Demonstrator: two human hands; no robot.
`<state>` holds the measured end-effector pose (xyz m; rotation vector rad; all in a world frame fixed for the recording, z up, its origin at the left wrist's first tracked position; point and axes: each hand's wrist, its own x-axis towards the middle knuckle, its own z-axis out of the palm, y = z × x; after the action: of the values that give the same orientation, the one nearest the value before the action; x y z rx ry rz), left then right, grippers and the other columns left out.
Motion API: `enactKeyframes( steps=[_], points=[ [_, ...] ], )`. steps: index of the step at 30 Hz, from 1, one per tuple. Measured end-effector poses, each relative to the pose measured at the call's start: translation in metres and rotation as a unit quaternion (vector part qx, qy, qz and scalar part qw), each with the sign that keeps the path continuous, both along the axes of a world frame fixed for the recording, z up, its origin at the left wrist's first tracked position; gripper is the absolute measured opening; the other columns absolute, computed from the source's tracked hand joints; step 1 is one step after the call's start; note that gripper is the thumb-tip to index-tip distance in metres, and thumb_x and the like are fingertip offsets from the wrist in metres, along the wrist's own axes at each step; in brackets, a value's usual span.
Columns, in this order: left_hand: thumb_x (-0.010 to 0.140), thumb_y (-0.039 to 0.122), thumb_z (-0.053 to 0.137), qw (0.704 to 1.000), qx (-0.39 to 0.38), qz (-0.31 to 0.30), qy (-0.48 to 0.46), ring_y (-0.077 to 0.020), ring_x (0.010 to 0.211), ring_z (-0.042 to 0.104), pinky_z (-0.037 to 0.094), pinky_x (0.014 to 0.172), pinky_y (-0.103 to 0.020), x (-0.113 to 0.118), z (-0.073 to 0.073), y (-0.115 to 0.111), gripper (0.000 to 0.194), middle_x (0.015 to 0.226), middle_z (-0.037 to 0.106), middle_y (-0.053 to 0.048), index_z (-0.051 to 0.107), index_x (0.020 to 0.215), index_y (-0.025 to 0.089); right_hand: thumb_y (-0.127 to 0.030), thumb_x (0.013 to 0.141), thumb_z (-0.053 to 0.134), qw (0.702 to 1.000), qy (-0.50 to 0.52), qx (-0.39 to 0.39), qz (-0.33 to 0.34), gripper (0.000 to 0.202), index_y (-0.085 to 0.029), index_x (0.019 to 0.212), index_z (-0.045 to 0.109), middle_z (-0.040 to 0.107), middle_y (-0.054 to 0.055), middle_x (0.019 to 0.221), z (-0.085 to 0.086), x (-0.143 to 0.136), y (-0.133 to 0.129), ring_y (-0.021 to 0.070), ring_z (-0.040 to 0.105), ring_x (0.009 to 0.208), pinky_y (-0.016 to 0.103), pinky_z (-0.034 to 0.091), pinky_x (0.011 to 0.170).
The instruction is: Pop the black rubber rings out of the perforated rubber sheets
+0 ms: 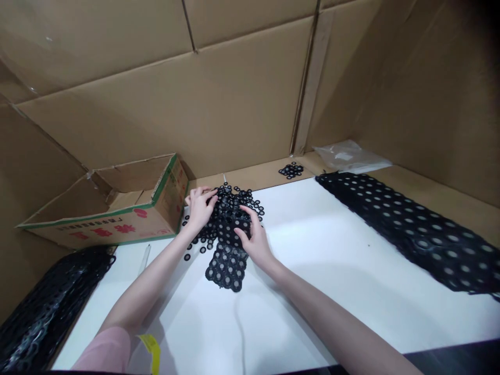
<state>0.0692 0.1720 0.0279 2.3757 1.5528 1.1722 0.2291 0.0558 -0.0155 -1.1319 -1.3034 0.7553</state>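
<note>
A narrow black sheet dotted with pale round spots (pixel 226 265) lies on the white table, its near end flat towards me. Many small black rings (pixel 244 197) are heaped over and around its far end. At the heap's left side is my left hand (pixel 200 208), fingers bent and thumb close to the forefinger; anything pinched there is too small to make out. My right hand (pixel 255 240) rests against the sheet's right edge, thumb and forefinger spread apart, their tips touching the sheet and the rings.
An open cardboard box (pixel 164 208) stands at the left. Black plastic-looking sheets (pixel 47 307) lie in front of it. Along the right runs a long dotted black sheet (pixel 406 229), with a clear plastic bag (pixel 351 155) behind. A small ring pile (pixel 291 170) sits by the cardboard back wall.
</note>
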Motion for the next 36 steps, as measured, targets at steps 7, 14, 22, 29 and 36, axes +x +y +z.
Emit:
enactKeyframes(
  steps=[7,14,22,29,36],
  points=[
    [0.090,0.028,0.055,0.954,0.041,-0.298,-0.013,-0.0199,0.095,0.057,0.045,0.085,-0.036,0.006,0.013,-0.050,0.022,0.100,0.065,-0.008,0.069,0.107,0.022,-0.020,0.079,0.056,1.000,0.028,-0.002,0.007,0.060,-0.024,0.136,0.036,0.054,0.010,0.131,0.000,0.000,0.001,0.0218,0.062,0.097,0.042,0.049,0.091],
    [0.089,0.030,0.058,0.944,0.053,-0.324,0.028,-0.0197,0.086,0.059,0.046,0.077,-0.035,0.014,-0.012,-0.062,0.020,0.095,0.067,-0.009,0.068,0.103,0.019,-0.018,0.078,0.050,0.999,-0.043,-0.003,0.020,0.066,-0.024,0.142,0.034,0.064,0.007,0.106,0.002,-0.001,-0.004,0.0158,0.057,0.062,0.034,0.052,0.066],
    [0.093,0.025,0.046,0.953,-0.037,-0.300,-0.021,-0.0167,0.070,0.056,0.044,0.066,-0.028,0.024,-0.010,-0.067,0.024,0.075,0.061,-0.005,0.064,0.080,0.017,-0.019,0.080,0.044,0.995,-0.097,-0.006,0.029,0.065,-0.025,0.144,0.033,0.054,-0.002,0.064,0.006,-0.002,-0.005,0.0132,0.040,0.045,0.029,0.042,0.053],
    [0.088,0.022,0.050,0.950,-0.129,-0.249,-0.133,-0.0133,0.062,0.052,0.040,0.061,-0.025,0.030,-0.009,-0.058,0.026,0.067,0.058,-0.001,0.058,0.064,0.016,-0.016,0.080,0.045,0.993,-0.108,0.013,0.038,0.064,-0.025,0.143,0.036,0.048,-0.005,0.058,0.009,-0.004,-0.007,0.0126,0.036,0.045,0.026,0.039,0.053],
    [0.077,0.024,0.061,0.925,-0.155,-0.174,-0.300,-0.0144,0.066,0.056,0.044,0.066,-0.024,0.038,-0.007,-0.041,0.014,0.068,0.065,-0.001,0.066,0.067,0.015,-0.014,0.083,0.047,0.995,-0.089,0.013,0.036,0.065,-0.020,0.145,0.032,0.052,-0.004,0.060,0.009,-0.002,-0.003,0.0131,0.046,0.051,0.027,0.045,0.060]
  ],
)
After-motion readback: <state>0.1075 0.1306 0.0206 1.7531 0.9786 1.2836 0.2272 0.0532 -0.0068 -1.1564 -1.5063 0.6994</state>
